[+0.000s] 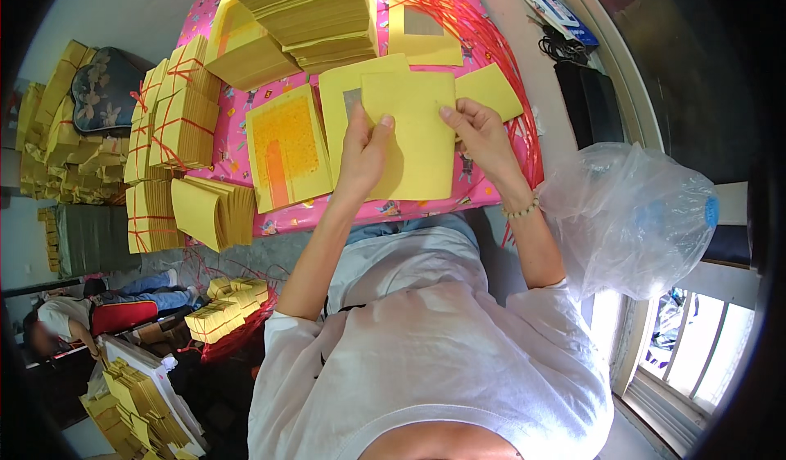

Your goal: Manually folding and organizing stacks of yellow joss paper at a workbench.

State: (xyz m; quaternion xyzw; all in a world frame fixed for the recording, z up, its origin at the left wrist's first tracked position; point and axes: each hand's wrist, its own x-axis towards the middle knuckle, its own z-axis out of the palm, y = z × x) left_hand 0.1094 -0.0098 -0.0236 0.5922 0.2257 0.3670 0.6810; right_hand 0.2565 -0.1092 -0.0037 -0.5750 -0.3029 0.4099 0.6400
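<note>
Upright in front of me is a plain yellow paper sheet [417, 145], gripped at both side edges. My left hand [367, 150] pinches its left edge with the thumb on the front. On the other edge, the thumb of my right hand [485, 136] presses against curled fingers; a beaded bracelet circles that wrist. Whether it is one sheet or several layers, I cannot tell. Behind it, partly hidden, stands another yellow sheet [332, 91] with a grey patch. A smaller yellow piece [495, 91] lies beyond my right hand. Left of my left hand rests a yellow sheet with an orange print [286, 136].
Tall yellow paper stacks [327, 13] fill the far side of the pink tablecloth [233, 120]. Red strings [499, 34] trail along its right edge. Tied yellow bundles [182, 128] stand at left. A clear plastic bag [630, 222] bulges at right. A person [74, 317] is at lower left.
</note>
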